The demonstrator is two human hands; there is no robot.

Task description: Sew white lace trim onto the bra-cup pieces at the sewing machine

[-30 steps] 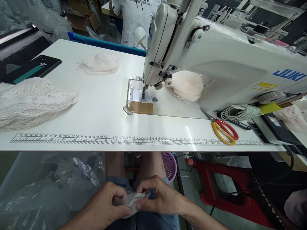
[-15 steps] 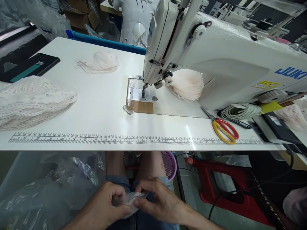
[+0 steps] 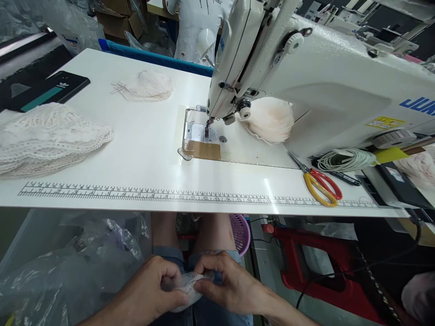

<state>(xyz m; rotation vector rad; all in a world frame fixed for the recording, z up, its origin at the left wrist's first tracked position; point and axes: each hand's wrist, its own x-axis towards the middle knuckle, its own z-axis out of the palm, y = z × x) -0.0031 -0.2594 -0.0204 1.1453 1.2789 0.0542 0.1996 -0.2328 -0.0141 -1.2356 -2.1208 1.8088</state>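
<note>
Below the table edge, over my lap, my left hand [image 3: 154, 290] and my right hand [image 3: 229, 283] both pinch a small white lace piece [image 3: 186, 287] between thumbs and fingers. The piece is crumpled and mostly hidden by my fingers. Above them the white sewing table [image 3: 142, 149] carries a white sewing machine [image 3: 322, 86], its needle over the metal plate [image 3: 199, 136].
A stack of white lace pieces [image 3: 47, 138] lies at the table's left, a smaller lace piece [image 3: 144, 86] further back, and peach cups [image 3: 270, 120] behind the needle. Red and yellow scissors [image 3: 321, 183] and coiled cord [image 3: 343, 159] lie right. Plastic bags [image 3: 71, 271] sit beside my left knee.
My hands stay in my lap working the lace piece, which is now more bunched between my fingers. The view has shifted slightly right.
</note>
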